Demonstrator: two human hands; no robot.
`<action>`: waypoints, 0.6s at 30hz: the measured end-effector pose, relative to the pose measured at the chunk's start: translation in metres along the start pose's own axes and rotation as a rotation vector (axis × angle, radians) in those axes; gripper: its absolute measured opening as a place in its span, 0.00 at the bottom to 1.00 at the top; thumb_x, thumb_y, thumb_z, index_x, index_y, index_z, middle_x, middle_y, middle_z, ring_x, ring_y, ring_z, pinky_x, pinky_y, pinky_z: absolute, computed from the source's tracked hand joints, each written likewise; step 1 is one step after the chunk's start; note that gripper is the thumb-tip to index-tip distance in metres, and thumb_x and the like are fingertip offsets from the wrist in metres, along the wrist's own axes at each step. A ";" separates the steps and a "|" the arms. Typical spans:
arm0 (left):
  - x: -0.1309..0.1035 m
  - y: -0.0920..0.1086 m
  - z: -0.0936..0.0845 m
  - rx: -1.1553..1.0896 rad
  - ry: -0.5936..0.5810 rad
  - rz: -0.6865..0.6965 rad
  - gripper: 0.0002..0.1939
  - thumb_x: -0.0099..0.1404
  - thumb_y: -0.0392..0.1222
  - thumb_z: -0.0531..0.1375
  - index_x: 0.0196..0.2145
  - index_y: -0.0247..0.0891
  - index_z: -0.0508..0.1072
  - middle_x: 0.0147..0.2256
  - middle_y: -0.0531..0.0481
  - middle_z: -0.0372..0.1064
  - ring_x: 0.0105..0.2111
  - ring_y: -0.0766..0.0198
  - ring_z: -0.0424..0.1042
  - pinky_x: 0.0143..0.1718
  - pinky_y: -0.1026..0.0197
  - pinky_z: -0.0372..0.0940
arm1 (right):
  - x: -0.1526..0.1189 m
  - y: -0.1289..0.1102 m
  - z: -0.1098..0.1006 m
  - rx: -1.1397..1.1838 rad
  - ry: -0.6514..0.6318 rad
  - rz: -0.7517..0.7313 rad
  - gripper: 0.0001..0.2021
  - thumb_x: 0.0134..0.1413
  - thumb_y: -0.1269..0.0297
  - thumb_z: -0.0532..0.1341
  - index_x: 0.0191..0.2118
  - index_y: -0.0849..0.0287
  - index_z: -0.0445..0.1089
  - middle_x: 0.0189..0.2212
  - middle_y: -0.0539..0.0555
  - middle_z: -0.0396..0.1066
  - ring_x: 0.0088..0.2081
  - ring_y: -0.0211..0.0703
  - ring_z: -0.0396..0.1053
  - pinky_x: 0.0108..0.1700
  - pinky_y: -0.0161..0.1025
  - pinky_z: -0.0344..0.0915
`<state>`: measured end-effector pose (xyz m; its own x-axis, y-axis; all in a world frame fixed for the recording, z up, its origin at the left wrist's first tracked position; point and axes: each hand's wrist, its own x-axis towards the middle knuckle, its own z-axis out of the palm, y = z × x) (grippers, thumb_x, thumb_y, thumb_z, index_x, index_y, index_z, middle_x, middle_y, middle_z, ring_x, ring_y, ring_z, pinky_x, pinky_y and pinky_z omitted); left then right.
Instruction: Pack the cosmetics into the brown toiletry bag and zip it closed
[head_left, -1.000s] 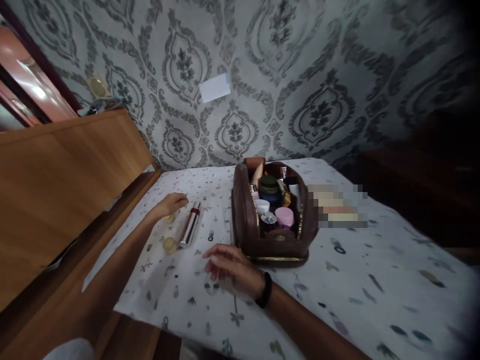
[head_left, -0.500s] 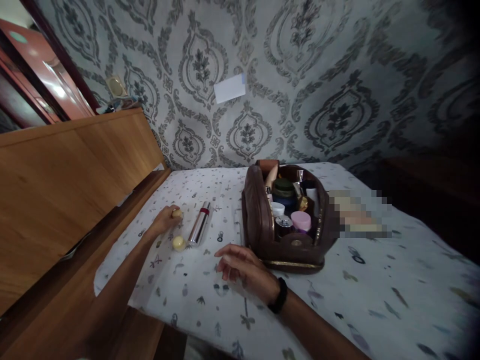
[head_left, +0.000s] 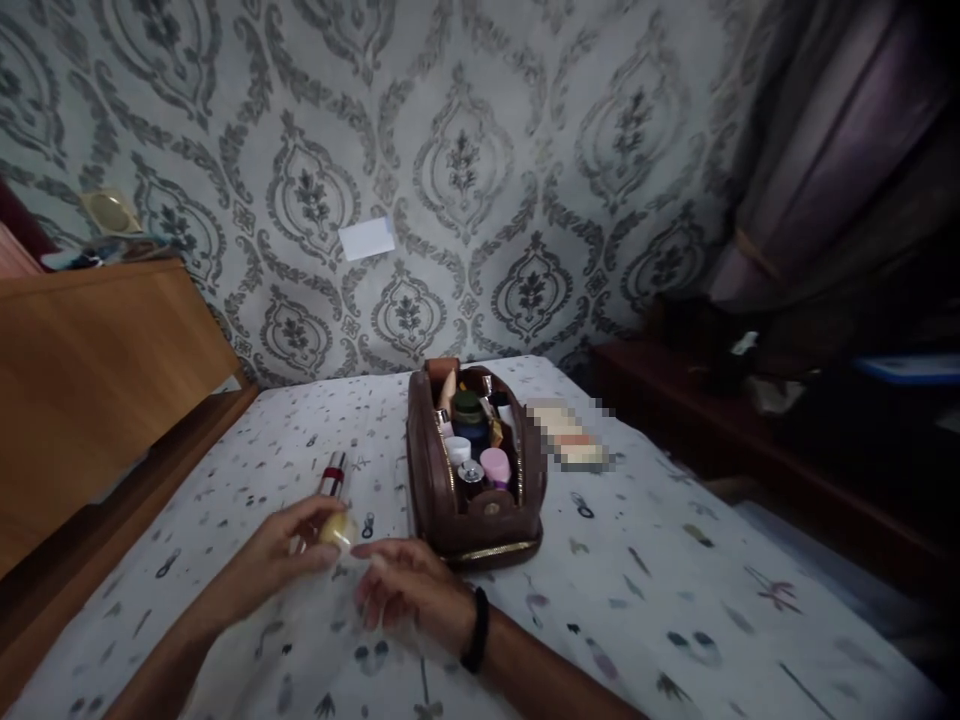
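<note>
My left hand is closed, thumb and fingers pinching a small round yellow object, glossy, its exact kind unclear. Close on its right is my right hand, wearing a black wristband, fingers apart and holding nothing. The right index fingertip is at or very near the yellow object; contact is hard to tell. Behind the left fingers lies a silver cylindrical tube with a red band, its lower end hidden. Beyond the right hand stands an unzipped brown toiletry bag packed with jars and tubes, among them a pink-lidded jar.
A white patterned cloth covers the surface. Right of the bag lies a blurred-out flat item. A wooden panel rises on the left, and a patterned wall stands behind. Dark furniture and a curtain are at the right.
My view has swung right. My left hand has come toward my right hand and now holds a yellow object up. My right hand stays in front of the bag, fingers still apart.
</note>
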<state>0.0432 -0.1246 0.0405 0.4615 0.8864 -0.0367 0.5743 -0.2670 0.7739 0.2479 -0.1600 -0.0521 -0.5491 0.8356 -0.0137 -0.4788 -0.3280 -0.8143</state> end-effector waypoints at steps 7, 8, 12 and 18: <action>-0.003 0.036 0.024 0.191 -0.163 0.106 0.13 0.63 0.46 0.61 0.46 0.48 0.74 0.40 0.50 0.71 0.43 0.58 0.69 0.44 0.60 0.63 | 0.003 0.001 0.000 0.087 -0.023 -0.034 0.31 0.40 0.39 0.69 0.36 0.66 0.70 0.25 0.52 0.73 0.21 0.32 0.70 0.20 0.27 0.55; -0.002 0.039 0.020 0.208 -0.179 0.109 0.13 0.64 0.47 0.60 0.47 0.49 0.74 0.41 0.50 0.71 0.43 0.58 0.69 0.44 0.60 0.64 | 0.003 0.001 -0.001 0.096 -0.024 -0.034 0.31 0.40 0.39 0.70 0.35 0.67 0.70 0.25 0.53 0.73 0.21 0.32 0.70 0.20 0.27 0.55; 0.006 0.060 0.001 0.226 -0.108 0.169 0.17 0.63 0.50 0.60 0.49 0.48 0.74 0.43 0.49 0.73 0.42 0.56 0.70 0.43 0.59 0.66 | 0.002 -0.001 -0.001 0.135 -0.030 -0.020 0.33 0.38 0.38 0.69 0.37 0.68 0.71 0.26 0.54 0.73 0.21 0.34 0.70 0.19 0.28 0.54; 0.053 0.127 -0.005 0.219 0.083 0.343 0.21 0.63 0.51 0.60 0.53 0.45 0.69 0.45 0.49 0.72 0.40 0.59 0.71 0.40 0.61 0.67 | 0.000 -0.004 -0.001 0.159 -0.015 0.014 0.29 0.39 0.46 0.72 0.40 0.68 0.73 0.26 0.54 0.74 0.21 0.33 0.70 0.21 0.29 0.53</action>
<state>0.1369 -0.1093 0.1398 0.6002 0.7573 0.2575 0.5312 -0.6180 0.5795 0.2508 -0.1584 -0.0496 -0.5664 0.8240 -0.0145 -0.5729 -0.4064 -0.7118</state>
